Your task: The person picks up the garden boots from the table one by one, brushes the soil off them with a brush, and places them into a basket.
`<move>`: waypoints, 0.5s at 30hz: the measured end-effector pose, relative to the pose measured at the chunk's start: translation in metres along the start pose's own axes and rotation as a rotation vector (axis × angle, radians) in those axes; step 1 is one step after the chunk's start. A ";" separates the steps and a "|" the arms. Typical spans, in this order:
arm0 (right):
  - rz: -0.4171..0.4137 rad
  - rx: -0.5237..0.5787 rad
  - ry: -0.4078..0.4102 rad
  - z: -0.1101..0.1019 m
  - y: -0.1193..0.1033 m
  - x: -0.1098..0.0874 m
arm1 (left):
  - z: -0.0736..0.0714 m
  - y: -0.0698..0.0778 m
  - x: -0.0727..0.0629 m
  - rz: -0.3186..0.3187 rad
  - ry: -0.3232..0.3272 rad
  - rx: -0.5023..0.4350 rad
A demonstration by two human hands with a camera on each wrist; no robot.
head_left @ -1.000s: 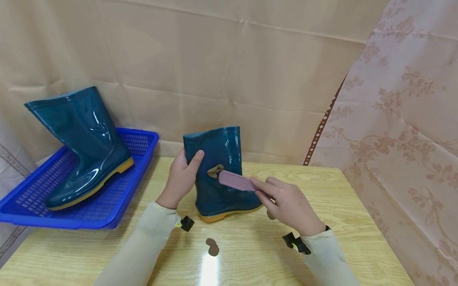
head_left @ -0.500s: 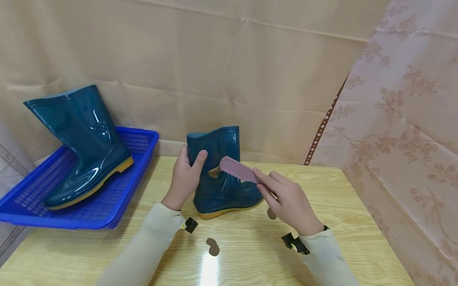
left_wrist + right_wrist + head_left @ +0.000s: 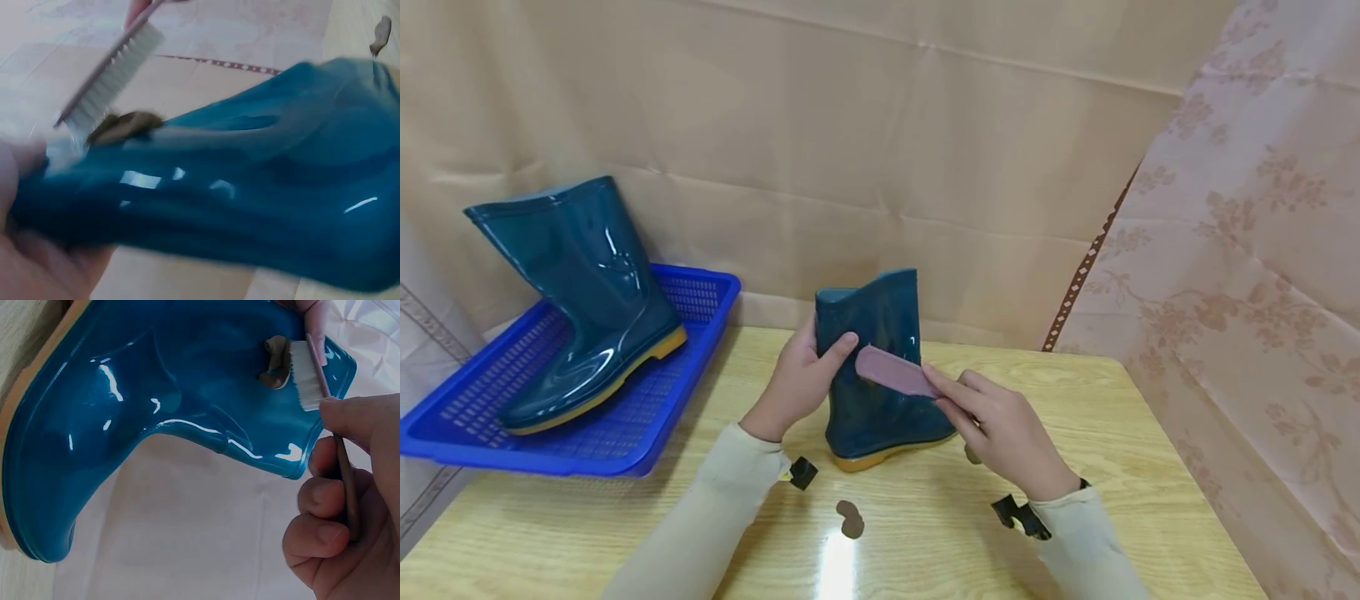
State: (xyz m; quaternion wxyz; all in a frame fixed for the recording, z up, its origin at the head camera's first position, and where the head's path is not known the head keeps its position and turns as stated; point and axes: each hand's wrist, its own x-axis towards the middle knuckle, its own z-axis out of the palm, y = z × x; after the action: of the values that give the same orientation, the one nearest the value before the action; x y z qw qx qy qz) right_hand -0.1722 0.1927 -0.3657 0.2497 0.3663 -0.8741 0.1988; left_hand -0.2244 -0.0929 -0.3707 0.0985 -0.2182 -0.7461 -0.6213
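A teal rain boot (image 3: 876, 417) with a yellow sole stands on the table, its toe to the right. My left hand (image 3: 797, 379) grips the upper shaft, thumb on the near side and fingers behind. In my right hand (image 3: 1003, 425) is a pink-backed brush (image 3: 895, 372), pinched near the head with the fingers curled round its handle in the right wrist view. Its white bristles (image 3: 305, 375) face the shaft, right at a raised brown patch (image 3: 280, 356) that looks like mud. In the head view the brush covers most of that patch.
At the left, a matching boot (image 3: 595, 275) lies tilted in a blue plastic basket (image 3: 527, 461). On the wooden table (image 3: 1120, 433) are a brown blob (image 3: 852, 521) near the front and another brown spot (image 3: 972, 454) beside my right hand. Curtains hang behind and at the right.
The brush head lifted off the brown patch, then came down over it again. The boot and my left hand have shifted slightly right.
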 end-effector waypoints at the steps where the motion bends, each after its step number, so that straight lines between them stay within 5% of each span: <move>1: 0.001 -0.002 -0.005 0.000 0.000 0.000 | 0.002 0.000 0.000 0.005 0.036 0.000; 15: 0.010 -0.042 -0.001 -0.001 0.004 0.000 | 0.022 -0.002 0.000 0.152 0.427 -0.147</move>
State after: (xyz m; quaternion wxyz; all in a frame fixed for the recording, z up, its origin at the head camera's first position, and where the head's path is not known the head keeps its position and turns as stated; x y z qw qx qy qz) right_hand -0.1746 0.1964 -0.3656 0.2560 0.3564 -0.8801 0.1814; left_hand -0.2226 -0.0721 -0.3775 0.2845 -0.1436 -0.6427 -0.6967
